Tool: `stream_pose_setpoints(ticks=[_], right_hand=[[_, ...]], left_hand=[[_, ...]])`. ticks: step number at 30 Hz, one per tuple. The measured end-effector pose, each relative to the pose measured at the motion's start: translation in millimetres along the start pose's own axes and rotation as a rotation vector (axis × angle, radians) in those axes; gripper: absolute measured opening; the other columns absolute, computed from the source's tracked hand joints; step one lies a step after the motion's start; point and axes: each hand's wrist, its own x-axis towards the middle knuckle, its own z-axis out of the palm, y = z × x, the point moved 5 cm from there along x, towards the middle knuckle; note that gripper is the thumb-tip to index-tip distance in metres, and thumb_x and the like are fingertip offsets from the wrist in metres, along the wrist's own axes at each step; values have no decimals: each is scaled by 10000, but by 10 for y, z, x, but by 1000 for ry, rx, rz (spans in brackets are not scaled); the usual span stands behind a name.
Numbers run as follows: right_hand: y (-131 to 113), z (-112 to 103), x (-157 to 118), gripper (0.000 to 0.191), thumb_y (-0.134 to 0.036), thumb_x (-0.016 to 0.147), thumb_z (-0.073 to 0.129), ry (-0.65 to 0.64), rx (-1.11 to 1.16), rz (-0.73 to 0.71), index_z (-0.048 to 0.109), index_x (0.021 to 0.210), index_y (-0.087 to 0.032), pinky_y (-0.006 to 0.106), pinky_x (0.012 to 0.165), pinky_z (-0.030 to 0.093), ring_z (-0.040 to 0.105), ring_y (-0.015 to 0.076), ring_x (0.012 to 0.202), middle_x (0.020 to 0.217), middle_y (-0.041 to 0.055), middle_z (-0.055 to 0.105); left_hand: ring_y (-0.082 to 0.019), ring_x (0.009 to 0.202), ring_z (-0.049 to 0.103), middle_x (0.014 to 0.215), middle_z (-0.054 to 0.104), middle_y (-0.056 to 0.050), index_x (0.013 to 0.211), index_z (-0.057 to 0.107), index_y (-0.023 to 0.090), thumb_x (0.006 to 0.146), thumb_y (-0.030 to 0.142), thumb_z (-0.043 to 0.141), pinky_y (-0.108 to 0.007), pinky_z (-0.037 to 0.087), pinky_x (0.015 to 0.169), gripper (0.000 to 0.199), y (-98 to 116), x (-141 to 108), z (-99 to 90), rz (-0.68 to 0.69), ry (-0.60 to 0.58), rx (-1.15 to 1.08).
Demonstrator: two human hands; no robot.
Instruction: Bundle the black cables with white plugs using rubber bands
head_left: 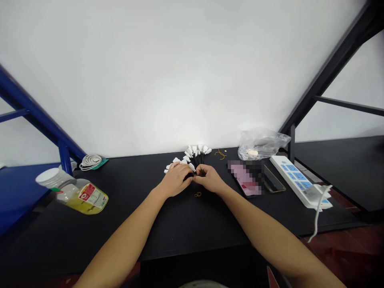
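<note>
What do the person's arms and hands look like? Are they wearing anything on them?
Both arms are bare. The left forearm and right forearm have no sleeves anywhere in view. The left hand and right hand wear no gloves, and neither wrist shows a watch or bracelet. Any rings would be too small to tell.

**My hands at the cable bundle**

My left hand and right hand close around a bundle of black cables with white plugs, fanned toward twelve o'clock on the black table. A rubber band lies at six o'clock, just below my hands. A power strip sits near three o'clock, a plastic bag near two, and a bottle of yellow liquid near nine.
</note>
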Motion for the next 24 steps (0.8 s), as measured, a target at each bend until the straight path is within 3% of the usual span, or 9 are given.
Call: stream_pose_setpoints(ticks=[6, 9, 14, 17, 24], right_hand=[[40, 125, -40, 158, -247, 728, 657, -94, 202, 104, 514, 785, -212, 234, 535, 393, 495, 110, 534, 606, -66, 539], [42, 156, -46, 153, -238, 727, 657, -106, 197, 113, 516, 781, -211, 233, 527, 409, 499, 106, 513, 588, -67, 545], [65, 117, -11, 177, -255, 715, 670, -75, 126, 117, 500, 738, -208, 219, 473, 360, 466, 94, 482, 582, -73, 513], [64, 94, 9, 182, -254, 704, 666, -62, 97, 101, 490, 705, -205, 213, 478, 336, 442, 87, 495, 578, -78, 479], [24, 55, 18, 235, -281, 697, 679, -29, 41, 57, 461, 659, -201, 219, 508, 289, 373, 85, 530, 570, -80, 428]], left_hand=[[-239, 1086, 598, 1083, 677, -69, 987, 580, 218, 975, 434, 512, -474, 307, 1086, 226, -12, 12, 34, -15, 13, 46], [-250, 1077, 591, 1054, 674, -70, 945, 578, 211, 952, 458, 548, -486, 304, 1079, 249, -9, 8, 53, -28, 5, 61], [-242, 1121, 597, 1098, 695, -41, 1053, 610, 242, 903, 348, 599, -500, 213, 1154, 184, 52, -4, 32, 7, -37, -14], [-225, 1097, 610, 1110, 697, -42, 1088, 609, 244, 887, 235, 540, -480, 218, 1160, 213, 72, -1, 15, 18, -47, -35], [-216, 960, 614, 944, 671, -43, 991, 598, 216, 934, 268, 475, -485, 267, 1129, 145, 80, 22, 46, 12, -48, 25]])
